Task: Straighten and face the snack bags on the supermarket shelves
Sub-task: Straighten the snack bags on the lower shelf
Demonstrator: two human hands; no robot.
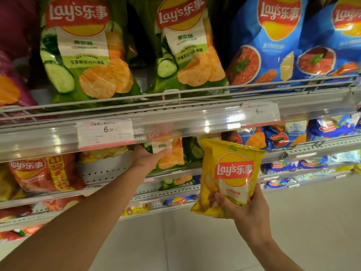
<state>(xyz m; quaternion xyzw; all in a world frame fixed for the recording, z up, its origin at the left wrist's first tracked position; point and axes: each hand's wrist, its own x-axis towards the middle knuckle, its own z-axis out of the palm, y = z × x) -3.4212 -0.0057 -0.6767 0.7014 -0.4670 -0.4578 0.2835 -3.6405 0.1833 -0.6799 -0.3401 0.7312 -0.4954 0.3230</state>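
Left hand: frame centre, grasping small green foil crisp bag under the shelf lip, likely turning it forward.
Right hand: lower right, gripping small yellow foil crisp bag off-shelf, upright, logo outward, probably awaiting a slot.

Bright, even store light; white glare streaks the clear price rail. Soft focus throughout, shelf lines bowing toward the edges.

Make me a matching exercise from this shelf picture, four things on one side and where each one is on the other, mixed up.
Things:
1. yellow bag
2. small green bag
3. blue bags
4. red bag

Places:
A. top shelf, right side
B. held by the right hand, off the shelf
C. second shelf, far left
D. second shelf, gripped by the left hand

Pairs: 1-B, 2-D, 3-A, 4-C
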